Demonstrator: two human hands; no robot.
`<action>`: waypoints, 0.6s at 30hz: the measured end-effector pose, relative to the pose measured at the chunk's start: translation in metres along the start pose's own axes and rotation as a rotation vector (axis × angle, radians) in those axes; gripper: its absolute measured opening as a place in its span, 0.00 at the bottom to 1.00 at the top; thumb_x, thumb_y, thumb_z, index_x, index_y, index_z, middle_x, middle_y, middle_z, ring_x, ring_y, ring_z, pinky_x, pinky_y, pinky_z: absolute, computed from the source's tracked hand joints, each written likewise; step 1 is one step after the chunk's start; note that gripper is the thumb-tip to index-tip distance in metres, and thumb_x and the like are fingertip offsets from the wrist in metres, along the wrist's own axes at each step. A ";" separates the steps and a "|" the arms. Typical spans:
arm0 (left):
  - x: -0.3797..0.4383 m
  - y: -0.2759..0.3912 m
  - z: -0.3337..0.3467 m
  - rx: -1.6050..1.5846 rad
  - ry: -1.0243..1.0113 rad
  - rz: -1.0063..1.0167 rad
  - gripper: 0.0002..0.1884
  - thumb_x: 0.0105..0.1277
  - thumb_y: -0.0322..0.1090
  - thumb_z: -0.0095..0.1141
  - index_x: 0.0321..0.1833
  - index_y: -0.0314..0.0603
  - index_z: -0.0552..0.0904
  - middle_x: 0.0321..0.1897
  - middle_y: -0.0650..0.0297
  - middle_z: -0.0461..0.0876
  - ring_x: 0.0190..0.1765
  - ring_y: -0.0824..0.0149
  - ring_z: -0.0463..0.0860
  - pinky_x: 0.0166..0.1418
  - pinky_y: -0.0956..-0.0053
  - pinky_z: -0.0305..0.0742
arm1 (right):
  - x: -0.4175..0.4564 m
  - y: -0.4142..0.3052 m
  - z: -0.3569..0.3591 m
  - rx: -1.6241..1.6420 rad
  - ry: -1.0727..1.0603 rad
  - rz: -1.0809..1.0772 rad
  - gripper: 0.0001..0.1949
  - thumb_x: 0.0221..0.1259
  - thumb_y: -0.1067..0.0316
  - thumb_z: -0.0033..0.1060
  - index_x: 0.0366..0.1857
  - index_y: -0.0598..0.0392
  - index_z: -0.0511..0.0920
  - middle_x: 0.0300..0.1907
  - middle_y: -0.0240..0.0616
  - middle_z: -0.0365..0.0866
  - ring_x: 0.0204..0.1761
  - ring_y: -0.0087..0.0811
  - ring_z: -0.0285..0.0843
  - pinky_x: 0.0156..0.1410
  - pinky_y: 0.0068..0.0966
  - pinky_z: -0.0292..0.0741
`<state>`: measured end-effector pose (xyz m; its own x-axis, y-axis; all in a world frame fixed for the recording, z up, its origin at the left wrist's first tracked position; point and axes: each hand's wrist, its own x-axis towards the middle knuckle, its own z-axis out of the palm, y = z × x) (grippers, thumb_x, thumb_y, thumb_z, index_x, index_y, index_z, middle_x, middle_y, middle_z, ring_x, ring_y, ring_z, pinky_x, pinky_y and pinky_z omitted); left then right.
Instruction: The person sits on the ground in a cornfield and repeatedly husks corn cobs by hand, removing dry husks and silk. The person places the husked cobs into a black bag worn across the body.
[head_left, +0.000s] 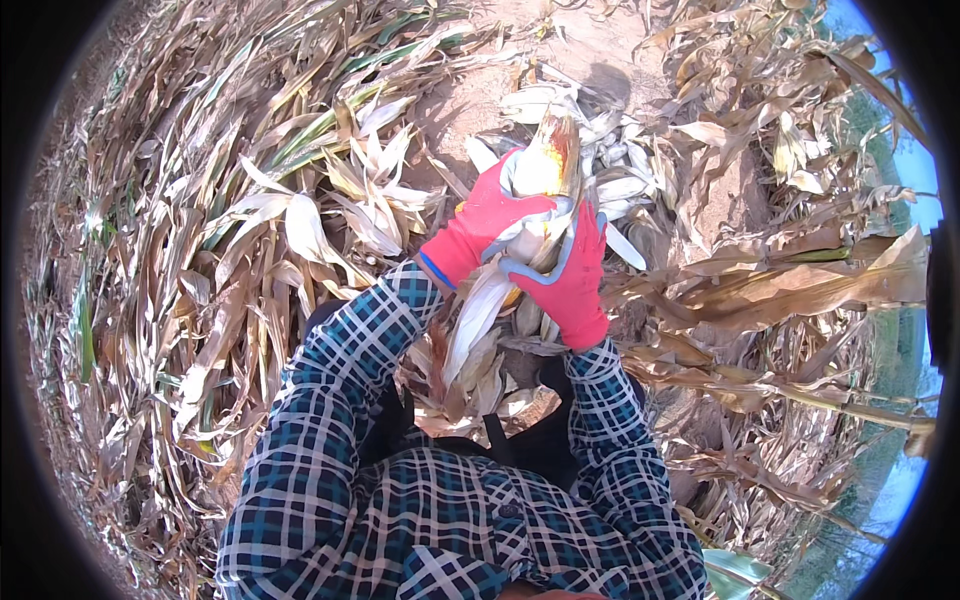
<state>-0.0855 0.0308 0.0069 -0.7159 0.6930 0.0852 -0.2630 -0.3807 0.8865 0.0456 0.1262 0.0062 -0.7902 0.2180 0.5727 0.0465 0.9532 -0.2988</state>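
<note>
An ear of corn (546, 161), partly wrapped in pale husk, is held between my two gloved hands. Yellow kernels and reddish-brown silk show toward its far end. My left hand (491, 214), in a red glove with grey palm coating, wraps the ear from the left. My right hand (571, 274), gloved the same way, grips its near right side, fingers pointing away from me. A long strip of pale husk (478, 319) hangs toward me below the hands. The parts of the ear beneath the gloves are hidden.
Stripped husks (615, 169) lie on the soil just beyond the ear. Dry corn stalks and leaves (202, 247) cover the ground to the left. On the right, dry stalks (810, 292) reach inward across the ground. Bare reddish soil (577, 34) shows ahead.
</note>
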 end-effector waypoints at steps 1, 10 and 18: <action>0.000 -0.009 -0.001 0.047 -0.021 0.034 0.33 0.50 0.30 0.71 0.61 0.36 0.71 0.51 0.63 0.80 0.52 0.71 0.78 0.59 0.73 0.73 | -0.004 0.005 0.005 0.086 -0.024 0.056 0.56 0.29 0.46 0.83 0.67 0.64 0.60 0.63 0.50 0.68 0.63 0.50 0.68 0.64 0.43 0.69; -0.009 -0.006 0.001 0.099 -0.132 0.080 0.30 0.57 0.31 0.64 0.63 0.35 0.71 0.52 0.64 0.79 0.53 0.73 0.77 0.60 0.75 0.71 | -0.003 0.004 0.020 0.627 -0.271 0.348 0.33 0.33 0.52 0.82 0.49 0.52 0.79 0.40 0.40 0.84 0.41 0.40 0.84 0.47 0.33 0.78; -0.010 0.011 0.015 0.254 -0.060 0.225 0.19 0.71 0.32 0.51 0.62 0.33 0.74 0.51 0.62 0.81 0.54 0.72 0.77 0.58 0.76 0.72 | -0.010 -0.002 0.022 0.535 -0.180 0.320 0.34 0.35 0.51 0.83 0.49 0.57 0.77 0.39 0.42 0.84 0.42 0.38 0.85 0.45 0.32 0.79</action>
<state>-0.0714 0.0285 0.0229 -0.6963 0.6466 0.3117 0.0720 -0.3691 0.9266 0.0405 0.1174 -0.0157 -0.8800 0.3915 0.2689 0.0230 0.6007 -0.7991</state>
